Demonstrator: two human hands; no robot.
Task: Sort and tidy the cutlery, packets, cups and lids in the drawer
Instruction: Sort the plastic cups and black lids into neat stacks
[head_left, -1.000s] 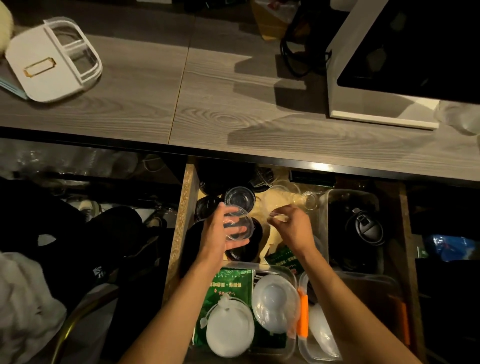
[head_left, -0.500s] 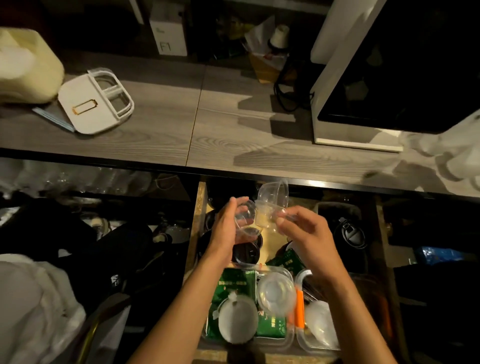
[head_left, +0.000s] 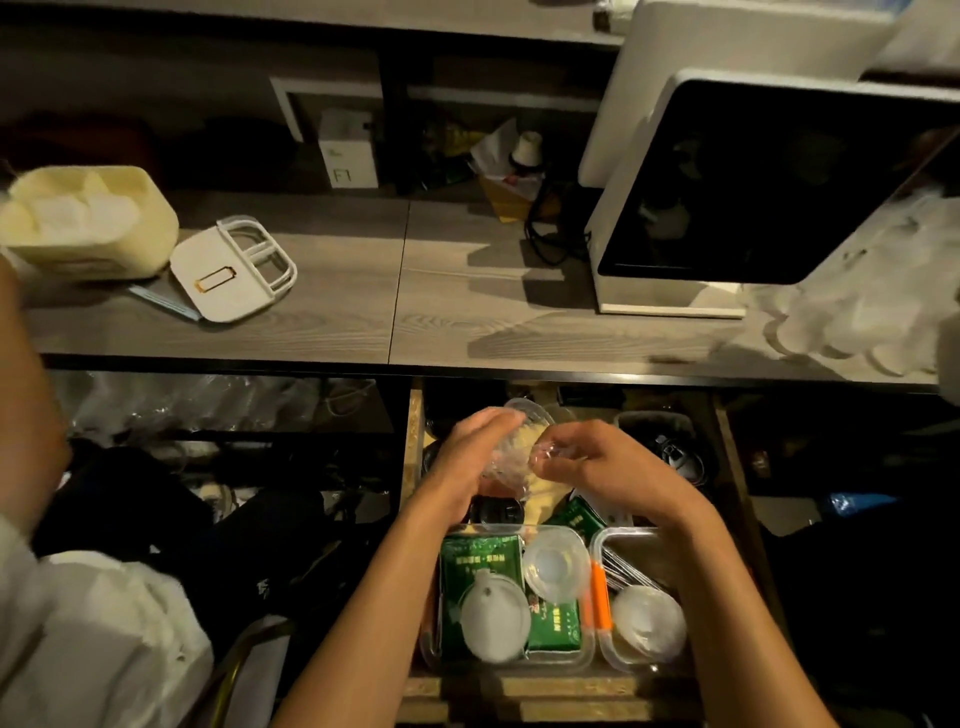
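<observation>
Your left hand (head_left: 470, 457) and right hand (head_left: 605, 467) have come together above the drawer (head_left: 413, 447), each closed on a clear cup (head_left: 511, 462); you've brought them together, probably to stack them. Just below your wrists sit tubs with green packets (head_left: 480, 558), lids (head_left: 556, 569) and cutlery (head_left: 621, 569), crowding any spot. Beyond lies the worktop (head_left: 395, 291).

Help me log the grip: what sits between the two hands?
Head view: small clear plastic cups, pinched between left hand and right hand.
</observation>
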